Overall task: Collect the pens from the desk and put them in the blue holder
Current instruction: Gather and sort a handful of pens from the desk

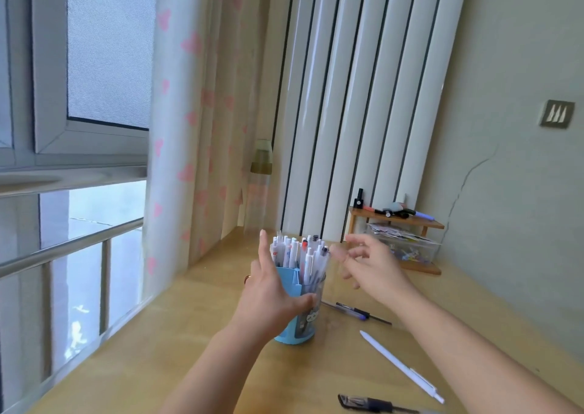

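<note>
The blue holder [289, 279] stands on the wooden desk [177, 360], packed with several white pens [297, 250]. My left hand [268, 299] wraps around the holder's left side, thumb across its front. My right hand [369, 263] hovers just right of the pen tops, fingers spread and holding nothing. On the desk lie a blue-tipped pen [347, 311] and a dark refill [368, 314] right of the holder, a long white pen [401, 366] nearer me, and a black pen [376, 404] at the bottom edge.
A small wooden shelf [407, 222] with bottles and markers stands at the back right, over a clear box [410, 249] of small items. A bottle [260, 186] stands behind the holder by the heart-print curtain [189, 129]. The window is at left.
</note>
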